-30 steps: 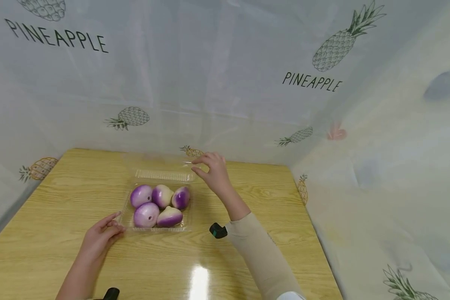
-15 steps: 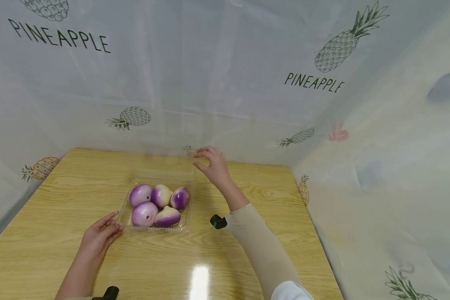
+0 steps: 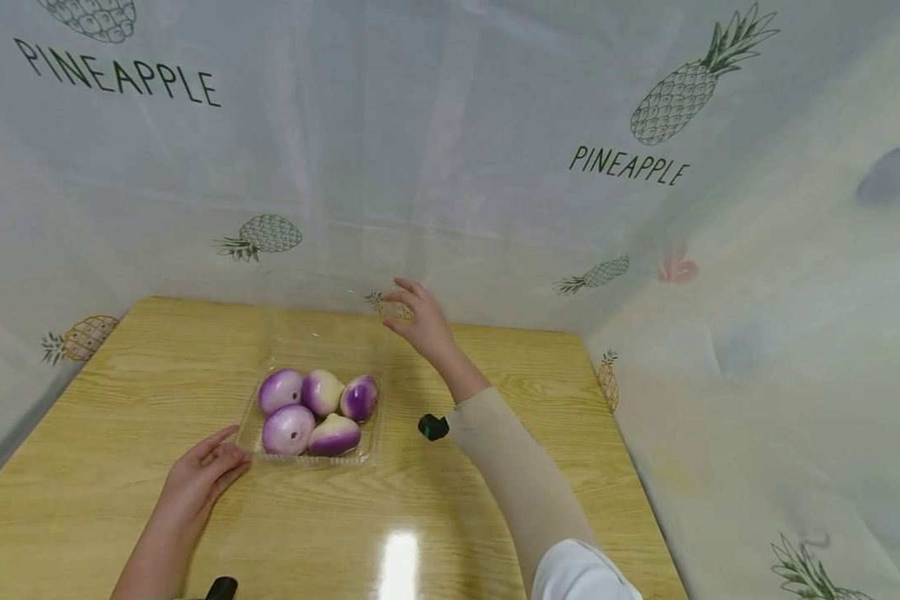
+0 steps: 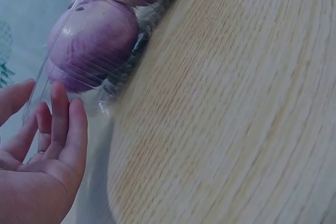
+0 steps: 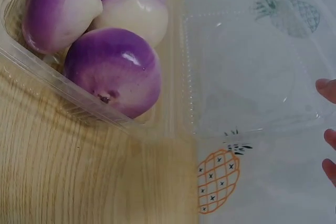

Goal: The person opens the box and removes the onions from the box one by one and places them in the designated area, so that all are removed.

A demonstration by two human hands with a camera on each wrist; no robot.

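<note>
On the wooden table stands a clear plastic clamshell container (image 3: 370, 450) holding several glossy purple-and-cream, turnip-like vegetables (image 3: 288, 428). Its transparent lid (image 3: 328, 327) is tilted up at the back, hinged along the container's far side. My right hand (image 3: 425, 327) holds the lid's upper right corner, thumb and fingers curved about its edge; only fingertips (image 5: 329, 91) show in the right wrist view. My left hand (image 3: 198, 471) touches the container's front left corner with loosely extended fingers. In the left wrist view, those fingers (image 4: 62, 116) lie right against the plastic side.
A whitish curtain (image 3: 450, 167) printed with pineapples hangs behind the table (image 3: 307, 533) and along its right side. The lid stands close to the back edge. A black wrist device (image 3: 433, 427) sticks out from the right sleeve.
My right hand has moved upward and slightly back, raising the lid to a steeper angle. The left hand stays at the container's corner, and the vegetables keep their places.
</note>
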